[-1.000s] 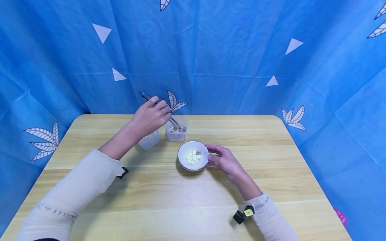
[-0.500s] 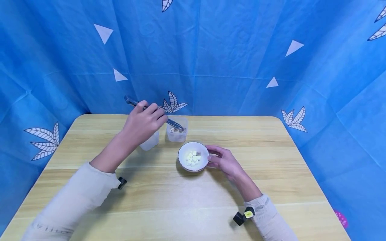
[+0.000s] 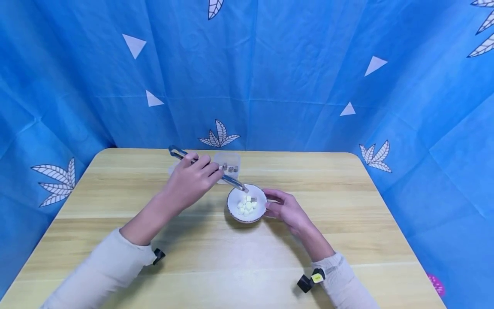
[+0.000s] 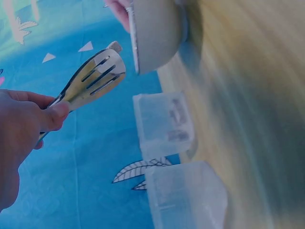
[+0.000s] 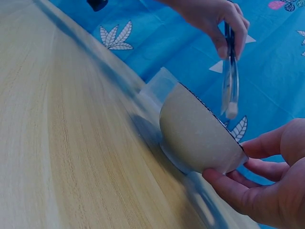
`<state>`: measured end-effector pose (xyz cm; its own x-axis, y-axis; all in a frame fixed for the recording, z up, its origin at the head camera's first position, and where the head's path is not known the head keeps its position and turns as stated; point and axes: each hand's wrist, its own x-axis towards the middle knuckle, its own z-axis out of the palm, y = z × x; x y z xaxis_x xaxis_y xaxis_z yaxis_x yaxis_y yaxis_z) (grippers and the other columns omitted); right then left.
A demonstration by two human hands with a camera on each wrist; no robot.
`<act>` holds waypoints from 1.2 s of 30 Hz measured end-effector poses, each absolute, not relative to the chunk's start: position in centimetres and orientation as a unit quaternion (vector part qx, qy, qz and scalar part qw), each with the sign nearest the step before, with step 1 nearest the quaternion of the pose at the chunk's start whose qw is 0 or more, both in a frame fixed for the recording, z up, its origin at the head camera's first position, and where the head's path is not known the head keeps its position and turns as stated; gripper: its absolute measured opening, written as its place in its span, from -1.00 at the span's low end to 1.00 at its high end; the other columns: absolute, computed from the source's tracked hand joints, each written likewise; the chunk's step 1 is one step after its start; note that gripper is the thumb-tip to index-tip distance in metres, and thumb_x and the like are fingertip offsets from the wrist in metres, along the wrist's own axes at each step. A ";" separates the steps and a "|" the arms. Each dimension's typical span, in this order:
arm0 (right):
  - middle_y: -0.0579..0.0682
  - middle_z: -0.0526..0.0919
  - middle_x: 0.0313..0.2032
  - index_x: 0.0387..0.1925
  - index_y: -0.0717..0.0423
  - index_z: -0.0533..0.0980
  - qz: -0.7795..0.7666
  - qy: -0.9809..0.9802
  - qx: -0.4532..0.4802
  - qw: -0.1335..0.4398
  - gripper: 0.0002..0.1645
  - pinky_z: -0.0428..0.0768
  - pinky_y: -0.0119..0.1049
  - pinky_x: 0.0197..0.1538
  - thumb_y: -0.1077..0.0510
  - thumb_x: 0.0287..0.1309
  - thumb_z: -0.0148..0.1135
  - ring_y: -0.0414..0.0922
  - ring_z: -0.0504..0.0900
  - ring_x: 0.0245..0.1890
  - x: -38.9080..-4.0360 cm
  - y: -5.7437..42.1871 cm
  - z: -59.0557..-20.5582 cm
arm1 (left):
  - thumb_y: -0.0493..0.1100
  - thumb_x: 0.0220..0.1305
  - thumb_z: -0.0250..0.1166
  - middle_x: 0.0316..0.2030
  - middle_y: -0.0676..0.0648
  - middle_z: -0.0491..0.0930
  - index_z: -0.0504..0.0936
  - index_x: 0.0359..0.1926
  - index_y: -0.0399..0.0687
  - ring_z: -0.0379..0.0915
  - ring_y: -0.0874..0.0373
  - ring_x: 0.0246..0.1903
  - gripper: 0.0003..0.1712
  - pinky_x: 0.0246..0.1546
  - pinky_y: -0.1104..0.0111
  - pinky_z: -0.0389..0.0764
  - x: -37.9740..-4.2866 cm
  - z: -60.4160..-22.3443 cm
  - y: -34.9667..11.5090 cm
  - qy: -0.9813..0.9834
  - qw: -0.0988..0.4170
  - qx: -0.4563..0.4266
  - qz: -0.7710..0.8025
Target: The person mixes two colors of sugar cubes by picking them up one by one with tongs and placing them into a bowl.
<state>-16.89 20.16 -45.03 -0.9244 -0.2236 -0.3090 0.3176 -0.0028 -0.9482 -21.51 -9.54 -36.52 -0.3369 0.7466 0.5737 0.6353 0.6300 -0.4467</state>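
My left hand grips metal tongs with slotted ends. A small pale-brown cube is pinched in the tong tips, just above the rim of a white bowl. Inside the bowl lie several white cubes and a greyish one near the right side. My right hand holds the bowl's right side, thumb low on the wall and fingers by the rim in the right wrist view. The bowl stands upright on the table.
Behind the bowl, a clear plastic container holds several brownish pieces. A second clear container stands beside it, mostly hidden by my left hand in the head view. The wooden table ends at a blue curtain.
The tongs have come out of the container with a cube and moved right and nearer, over the bowl. My right hand has stayed on the bowl.
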 end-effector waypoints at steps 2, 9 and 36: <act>0.22 0.42 0.30 0.33 0.18 0.35 -0.708 0.679 0.035 0.191 -0.40 0.64 -0.09 0.10 0.40 0.24 0.09 0.10 0.59 0.14 -16.9 20.1 -45.0 | -0.27 0.38 0.14 -0.28 0.06 0.72 0.70 -0.20 0.04 0.49 0.05 -0.20 -0.79 -0.03 0.14 0.34 -21.3 -36.9 -9.5 -0.817 0.383 -0.425 0.077; 0.24 0.41 0.30 0.33 0.20 0.34 -0.708 0.679 0.033 0.190 -0.39 0.64 -0.10 0.10 0.41 0.24 0.08 0.13 0.58 0.16 -17.0 20.1 -45.1 | -0.29 0.35 0.18 -0.24 0.07 0.73 0.71 -0.16 0.06 0.51 0.05 -0.16 -0.79 -0.04 0.16 0.37 -21.3 -37.4 -9.4 -0.821 0.371 -0.425 0.086; 0.26 0.40 0.32 0.34 0.21 0.33 -0.703 0.685 0.025 0.190 -0.40 0.63 -0.09 0.11 0.39 0.25 0.09 0.15 0.57 0.18 -16.6 20.1 -45.6 | -0.37 0.31 0.20 -0.19 0.02 0.74 0.70 -0.17 0.00 0.44 0.02 -0.06 -0.77 0.12 0.18 0.32 -28.5 -35.7 -10.3 -0.765 0.364 -0.465 0.258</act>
<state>-16.57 20.07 -45.57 -0.9263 -0.2326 -0.2964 0.3025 0.0100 -0.9531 -28.47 -10.26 -35.68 -0.3029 0.8988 0.3169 0.5223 0.4347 -0.7337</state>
